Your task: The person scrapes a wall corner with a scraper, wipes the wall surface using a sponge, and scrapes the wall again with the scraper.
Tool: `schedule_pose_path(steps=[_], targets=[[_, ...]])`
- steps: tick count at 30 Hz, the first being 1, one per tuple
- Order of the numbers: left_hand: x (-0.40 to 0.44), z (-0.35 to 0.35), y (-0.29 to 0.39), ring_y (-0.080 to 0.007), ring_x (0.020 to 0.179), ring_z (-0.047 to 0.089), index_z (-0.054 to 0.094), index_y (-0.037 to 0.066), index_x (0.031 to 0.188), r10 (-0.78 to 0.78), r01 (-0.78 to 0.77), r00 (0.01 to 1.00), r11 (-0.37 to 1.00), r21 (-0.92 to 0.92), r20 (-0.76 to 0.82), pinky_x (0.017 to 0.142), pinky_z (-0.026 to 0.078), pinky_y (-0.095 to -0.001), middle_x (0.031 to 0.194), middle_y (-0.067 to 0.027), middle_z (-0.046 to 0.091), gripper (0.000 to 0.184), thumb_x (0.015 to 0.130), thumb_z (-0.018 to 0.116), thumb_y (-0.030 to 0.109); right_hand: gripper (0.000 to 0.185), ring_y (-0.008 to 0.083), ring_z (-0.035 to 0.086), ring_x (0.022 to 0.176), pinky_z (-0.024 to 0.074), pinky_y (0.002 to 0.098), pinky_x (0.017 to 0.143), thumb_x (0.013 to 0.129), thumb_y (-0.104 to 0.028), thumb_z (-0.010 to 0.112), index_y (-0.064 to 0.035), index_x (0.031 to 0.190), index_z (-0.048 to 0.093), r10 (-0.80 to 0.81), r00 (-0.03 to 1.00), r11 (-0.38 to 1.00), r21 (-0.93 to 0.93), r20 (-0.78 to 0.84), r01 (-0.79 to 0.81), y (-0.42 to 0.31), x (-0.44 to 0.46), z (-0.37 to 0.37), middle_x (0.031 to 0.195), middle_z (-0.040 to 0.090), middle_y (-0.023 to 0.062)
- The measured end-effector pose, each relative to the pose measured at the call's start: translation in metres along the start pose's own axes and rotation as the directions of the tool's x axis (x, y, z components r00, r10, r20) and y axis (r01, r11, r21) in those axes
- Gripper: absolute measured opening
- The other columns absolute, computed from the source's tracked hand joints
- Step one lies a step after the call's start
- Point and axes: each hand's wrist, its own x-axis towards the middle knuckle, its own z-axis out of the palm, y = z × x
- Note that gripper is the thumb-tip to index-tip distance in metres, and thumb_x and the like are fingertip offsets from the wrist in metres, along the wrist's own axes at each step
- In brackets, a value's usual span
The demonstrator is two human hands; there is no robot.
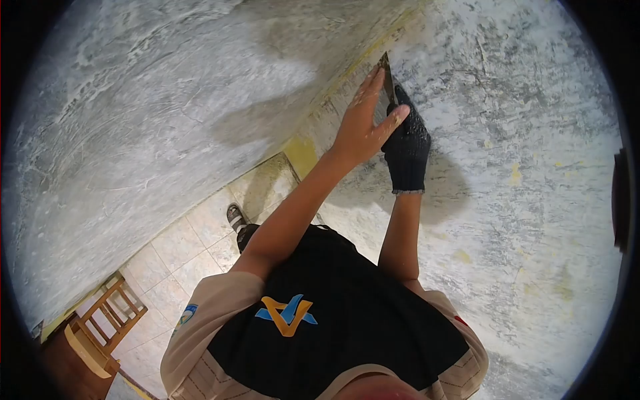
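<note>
My right hand [408, 143], in a dark knitted glove, is closed round a scraper [389, 79] with a narrow metal blade. The handle is mostly hidden inside the glove. The blade points up along the wall corner, its tip close to a yellowish strip [373, 52]. Bare and flecked with pale residue, my left hand [363, 127] has its fingers stretched out and thumb apart. Its fingertips lie beside the blade and seem to touch it. Both hands are against the patchy grey-white wall [507, 160] on the right.
Another grey plastered wall [153, 113] fills the left side and meets the right one at the corner. Below are pale floor tiles [180, 247] and my sandalled foot [235, 217]. A wooden chair [110, 317] stands lower left. A dark object [621, 200] shows at the right edge.
</note>
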Motion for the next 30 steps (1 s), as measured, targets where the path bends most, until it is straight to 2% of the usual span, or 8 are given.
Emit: schedule_pose_path(steps=[1, 6, 9, 14, 18, 24, 26, 30], targets=[[0.009, 0.002, -0.004, -0.0342, 0.151, 0.036, 0.038, -0.003, 0.156, -0.069, 0.074, 0.996, 0.991, -0.108, 0.051, 0.122, 0.028, -0.0415, 0.161, -0.0267, 0.039, 0.077, 0.1, 0.068, 0.039, 0.035, 0.0186, 0.07, 0.097, 0.054, 0.0339, 0.085, 0.106, -0.019, 0.057, -0.0039, 0.137, 0.064, -0.04, 0.999, 0.996, -0.079, -0.024, 0.038, -0.005, 0.007, 0.002, 0.111, 0.075, 0.0155], [0.033, -0.007, 0.0, -0.0417, 0.152, 0.031, 0.035, -0.009, 0.155, -0.171, 0.19, 0.98, 0.953, -0.236, 0.101, 0.124, 0.027, -0.0442, 0.16, -0.0323, 0.036, 0.086, 0.1, 0.063, 0.05, 0.037, 0.0223, 0.071, 0.091, 0.0546, 0.0362, 0.083, 0.104, -0.021, 0.059, -0.0037, 0.136, 0.064, 0.001, 1.0, 0.995, -0.1, 0.024, 0.002, -0.013, 0.028, 0.008, 0.107, 0.076, 0.0175], [0.041, -0.013, 0.0, -0.0404, 0.153, 0.031, 0.035, -0.01, 0.155, -0.196, 0.23, 0.967, 0.947, -0.225, 0.163, 0.124, 0.026, -0.0428, 0.161, -0.0317, 0.034, 0.086, 0.101, 0.061, 0.052, 0.034, 0.0399, 0.07, 0.109, 0.0545, 0.0423, 0.092, 0.1, -0.014, 0.059, -0.0026, 0.131, 0.066, 0.199, 0.973, 0.98, -0.032, 0.114, -0.196, -0.027, 0.03, 0.007, 0.118, 0.071, 0.0249], [0.044, -0.008, -0.007, -0.0332, 0.156, 0.027, 0.034, -0.001, 0.159, -0.176, 0.231, 0.965, 0.921, -0.313, 0.195, 0.125, 0.024, -0.0402, 0.166, -0.0236, 0.031, 0.076, 0.105, 0.057, 0.047, 0.036, 0.039, 0.07, 0.11, 0.0546, 0.0422, 0.092, 0.097, -0.012, 0.062, -0.0028, 0.132, 0.066, -0.001, 0.999, 0.988, -0.153, 0.04, 0.008, -0.027, 0.038, 0.008, 0.119, 0.071, 0.0244], [0.052, -0.017, -0.011, -0.033, 0.156, 0.026, 0.033, -0.003, 0.158, -0.196, 0.264, 0.947, 0.926, -0.269, 0.255, 0.125, 0.024, -0.0397, 0.167, -0.0242, 0.028, 0.078, 0.105, 0.057, 0.048, 0.036, 0.0386, 0.069, 0.112, 0.0545, 0.0418, 0.093, 0.098, -0.011, 0.061, -0.0034, 0.132, 0.066, 0.057, 0.998, 0.992, -0.114, 0.001, -0.056, -0.035, 0.04, 0.012, 0.121, 0.071, 0.0233], [0.066, -0.031, -0.008, -0.0337, 0.156, 0.024, 0.031, -0.002, 0.16, -0.273, 0.371, 0.874, 0.909, -0.191, 0.403, 0.125, 0.024, -0.041, 0.168, -0.0233, 0.024, 0.086, 0.103, 0.053, 0.059, 0.035, 0.0344, 0.07, 0.113, 0.0543, 0.04, 0.094, 0.097, -0.006, 0.061, -0.0033, 0.131, 0.068, -0.145, 0.989, 0.984, -0.109, -0.037, 0.14, -0.026, 0.053, 0.015, 0.123, 0.072, 0.021], [0.064, -0.026, -0.002, -0.0348, 0.156, 0.024, 0.028, 0.0, 0.161, -0.299, 0.375, 0.869, 0.918, -0.13, 0.393, 0.125, 0.024, -0.0419, 0.17, -0.0217, 0.021, 0.093, 0.1, 0.051, 0.066, 0.034, 0.0318, 0.071, 0.111, 0.0539, 0.0387, 0.095, 0.096, -0.005, 0.062, -0.0023, 0.13, 0.068, -0.034, 0.999, 0.994, 0.102, 0.006, 0.033, -0.024, 0.055, 0.011, 0.122, 0.073, 0.0193], [0.059, -0.021, 0.007, -0.0354, 0.157, 0.023, 0.023, 0.0, 0.163, -0.333, 0.402, 0.86, 0.909, -0.112, 0.385, 0.126, 0.023, -0.0425, 0.17, -0.0216, 0.018, 0.098, 0.099, 0.049, 0.07, 0.033, 0.029, 0.071, 0.107, 0.0535, 0.0385, 0.093, 0.101, -0.01, 0.058, -0.0018, 0.132, 0.066, -0.07, 0.993, 0.997, -0.019, 0.093, 0.072, -0.021, 0.051, 0.006, 0.121, 0.073, 0.0182]])
